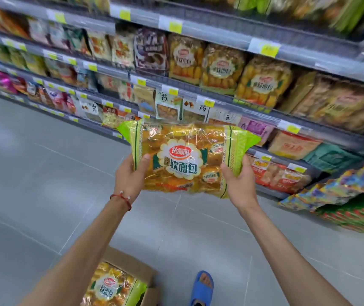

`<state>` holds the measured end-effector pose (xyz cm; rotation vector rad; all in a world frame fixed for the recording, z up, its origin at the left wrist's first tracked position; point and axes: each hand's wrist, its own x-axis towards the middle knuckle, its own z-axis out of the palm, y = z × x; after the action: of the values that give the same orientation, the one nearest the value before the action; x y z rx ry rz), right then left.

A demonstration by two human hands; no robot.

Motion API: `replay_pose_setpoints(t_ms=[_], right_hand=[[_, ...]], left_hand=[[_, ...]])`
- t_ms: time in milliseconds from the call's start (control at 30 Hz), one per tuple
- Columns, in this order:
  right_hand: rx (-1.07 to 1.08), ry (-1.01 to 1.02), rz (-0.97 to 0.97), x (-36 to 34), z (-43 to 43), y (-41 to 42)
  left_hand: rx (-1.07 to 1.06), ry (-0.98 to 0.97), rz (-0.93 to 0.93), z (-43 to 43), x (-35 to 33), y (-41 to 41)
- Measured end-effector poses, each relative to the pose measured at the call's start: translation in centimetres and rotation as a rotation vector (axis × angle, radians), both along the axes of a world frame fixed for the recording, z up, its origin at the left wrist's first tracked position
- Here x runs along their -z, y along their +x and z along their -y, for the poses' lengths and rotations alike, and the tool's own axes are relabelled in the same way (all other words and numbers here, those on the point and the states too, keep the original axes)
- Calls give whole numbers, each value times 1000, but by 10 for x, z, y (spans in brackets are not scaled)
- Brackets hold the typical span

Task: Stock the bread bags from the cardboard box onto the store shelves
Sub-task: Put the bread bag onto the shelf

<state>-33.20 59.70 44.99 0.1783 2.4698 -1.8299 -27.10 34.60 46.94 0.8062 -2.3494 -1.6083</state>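
Holding one bread bag (187,159) in mid-air in front of the shelves (220,93), roughly level with the lower tiers, label facing up.

Surroundings, relative to that bag:
- Sitting up and to the right on a shelf: three matching bread bags (225,69), upright, touching side by side; darker packs further right, blurred.
- Lining the shelf directly behind: smaller snack packs, yellow price tags (207,102) on the rail.
- Jutting out on the right: a low stack of colourful packs (340,193), near but not touching.
- Lying below on the grey floor: cardboard box (132,277), open, another bread bag (112,286) inside; blue sandal (202,288) just right of the box.

Nothing blocking between bag and shelf front.

Reaching forward with both arms. Left hand (130,175) gripping the bag's left edge, thumb on top, fingers underneath; red cord bracelet (122,198) on the wrist. Right hand (239,180) gripping the right edge likewise.
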Motion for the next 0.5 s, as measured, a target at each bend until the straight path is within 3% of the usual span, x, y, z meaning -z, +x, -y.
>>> replay_pose_setpoints(t_ms=[500], right_hand=[[75, 3, -265, -124, -30, -201]], left_hand=[[67, -99, -242, -18, -99, -237]])
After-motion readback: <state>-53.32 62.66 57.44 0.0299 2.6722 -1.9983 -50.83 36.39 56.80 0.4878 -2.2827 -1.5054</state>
